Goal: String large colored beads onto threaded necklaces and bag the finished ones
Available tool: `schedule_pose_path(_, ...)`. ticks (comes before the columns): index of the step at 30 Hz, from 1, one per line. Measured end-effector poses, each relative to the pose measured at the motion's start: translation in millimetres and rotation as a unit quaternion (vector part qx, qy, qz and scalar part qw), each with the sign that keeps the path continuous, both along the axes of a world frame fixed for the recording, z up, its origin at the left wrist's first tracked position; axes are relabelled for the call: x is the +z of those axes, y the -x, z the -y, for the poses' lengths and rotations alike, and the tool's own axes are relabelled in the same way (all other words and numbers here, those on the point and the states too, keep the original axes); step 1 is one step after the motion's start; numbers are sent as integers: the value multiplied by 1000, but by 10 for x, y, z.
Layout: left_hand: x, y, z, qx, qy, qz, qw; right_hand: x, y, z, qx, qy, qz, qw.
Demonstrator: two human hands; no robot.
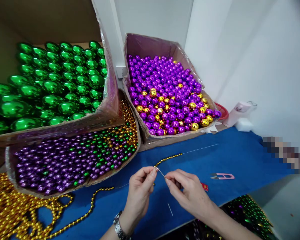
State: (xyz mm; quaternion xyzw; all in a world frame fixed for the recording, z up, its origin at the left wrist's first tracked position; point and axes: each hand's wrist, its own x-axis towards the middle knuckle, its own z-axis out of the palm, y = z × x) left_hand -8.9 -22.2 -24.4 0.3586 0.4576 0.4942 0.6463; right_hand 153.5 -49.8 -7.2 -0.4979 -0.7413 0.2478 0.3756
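Presently, upper-left carton (pixel 112 96) is holding green metallic balls (pixel 55 85) | rear carton (pixel 150 46): purple, gold beads (pixel 162 76) | lower carton (pixel 100 179): purple, green, gold beads (pixel 57 160) | left hand (pixel 141 190), angled inward, is pinching near end of gold bead strand (pixel 168 158) lying on blue cloth (pixel 242 150) | right hand (pixel 186 190), fingers curled, is pinching thin pale filament (pixel 161 173) spanning both

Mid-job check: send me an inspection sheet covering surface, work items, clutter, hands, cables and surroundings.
Surface: blue cloth, lightly creased.
Work items: short gold bead string running from the left fingertips, thin thread trailing from its far end.
Clutter: pink-handled thread snips; thin white stick; heaped gold bead strands.
Hands: left hand and right hand pinch a thin pale strand; thread or needle, cannot tell.
Cables: nothing seen; wall socket visible.
Surroundings: green-bead box, purple-and-gold-bead box, mixed-bead box.
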Motion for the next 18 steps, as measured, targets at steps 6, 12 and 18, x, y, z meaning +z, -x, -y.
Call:
schedule_pose_path(6,-14,-2,5,0,-7,4,1000,-2,8,-1,2,9,4,1000)
schedule_pose_path(12,-40,-1,7,-2,-7,3,1000,-4,27,11,6,22,1,1000)
schedule_pose_path(18,-56,-3,-5,-8,0,-5,1000,-20,37,17,11,25,5,1000)
